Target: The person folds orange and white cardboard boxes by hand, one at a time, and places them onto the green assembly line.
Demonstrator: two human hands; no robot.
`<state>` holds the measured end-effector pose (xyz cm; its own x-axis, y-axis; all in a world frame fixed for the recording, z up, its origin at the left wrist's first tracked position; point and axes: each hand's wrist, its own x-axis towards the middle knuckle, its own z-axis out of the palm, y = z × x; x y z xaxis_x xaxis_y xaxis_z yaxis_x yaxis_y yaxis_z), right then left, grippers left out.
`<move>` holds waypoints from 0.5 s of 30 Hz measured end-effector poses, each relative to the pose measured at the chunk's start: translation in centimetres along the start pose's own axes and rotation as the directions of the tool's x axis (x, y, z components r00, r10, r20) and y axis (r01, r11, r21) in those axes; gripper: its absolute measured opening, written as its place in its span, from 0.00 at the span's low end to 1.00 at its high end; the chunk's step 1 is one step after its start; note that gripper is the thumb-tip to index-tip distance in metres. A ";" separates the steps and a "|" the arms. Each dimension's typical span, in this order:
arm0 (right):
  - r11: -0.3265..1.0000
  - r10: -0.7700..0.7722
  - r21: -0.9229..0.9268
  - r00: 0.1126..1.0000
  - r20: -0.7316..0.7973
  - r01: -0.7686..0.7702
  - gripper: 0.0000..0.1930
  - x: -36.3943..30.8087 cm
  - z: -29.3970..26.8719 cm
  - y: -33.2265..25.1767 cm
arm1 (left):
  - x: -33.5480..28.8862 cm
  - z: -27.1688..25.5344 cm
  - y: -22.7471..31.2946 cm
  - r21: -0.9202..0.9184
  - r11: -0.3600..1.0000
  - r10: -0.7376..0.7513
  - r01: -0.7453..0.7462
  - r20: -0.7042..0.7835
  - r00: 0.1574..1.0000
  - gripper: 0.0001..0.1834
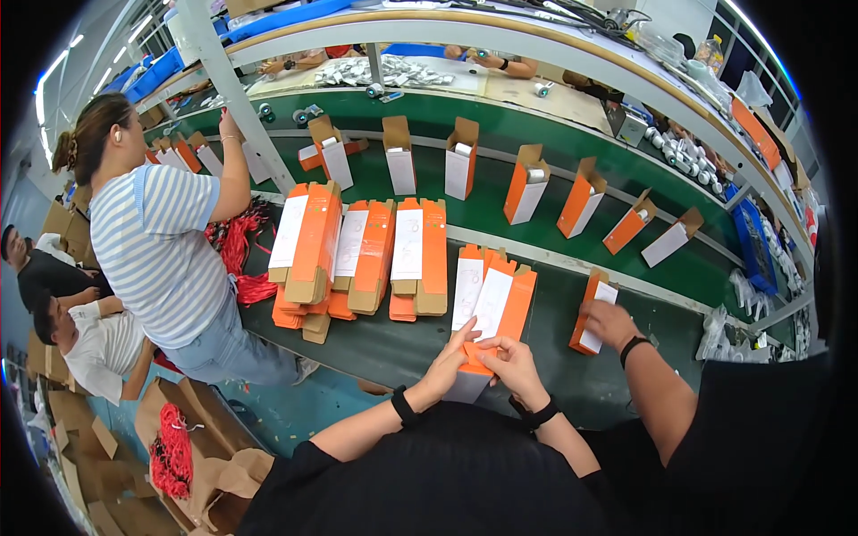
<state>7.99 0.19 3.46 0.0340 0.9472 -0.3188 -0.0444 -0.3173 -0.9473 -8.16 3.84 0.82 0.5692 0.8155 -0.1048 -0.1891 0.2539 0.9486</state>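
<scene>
An orange and white carton stands close to my body, its orange end toward the top. My left hand grips it from the left, fingers closed on the orange end. From the other side my right hand pinches an orange flap at that same end. Just beyond my hands lie flattened orange cartons with white panels. Whatever is inside the carton I hold is hidden.
To my right a co-worker's hand holds another carton. Stacks of flat cartons lie left of centre. Open cartons stand along a green conveyor behind a metal rail. A person in a striped shirt stands at left.
</scene>
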 end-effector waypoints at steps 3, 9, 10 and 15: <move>0.991 -0.015 -0.130 0.998 0.060 0.022 0.07 0.6 -0.3 -0.4 | -0.2 -0.4 0.0 0.055 0.998 -0.010 0.008 0.048 0.999 0.38; 0.815 -0.042 -0.564 0.984 0.171 0.133 0.09 0.7 0.0 -3.6 | -0.7 -1.4 0.9 0.201 0.979 -0.079 0.040 0.190 0.979 0.41; 0.786 -0.039 -0.599 0.979 0.200 0.154 0.10 0.6 0.2 -4.3 | -0.6 -1.7 0.5 0.308 0.951 -0.083 0.024 0.182 0.980 0.42; 0.901 0.114 -0.433 0.955 0.273 0.016 0.09 0.0 -0.9 -4.8 | -1.6 -1.2 2.0 0.500 0.866 -0.093 0.003 0.154 0.984 0.39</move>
<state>9.13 1.70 7.99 -0.2455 0.8811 -0.4041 0.3926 -0.2908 -0.8725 -10.41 3.70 2.52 0.7010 0.6983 -0.1448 0.2380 -0.0377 0.9705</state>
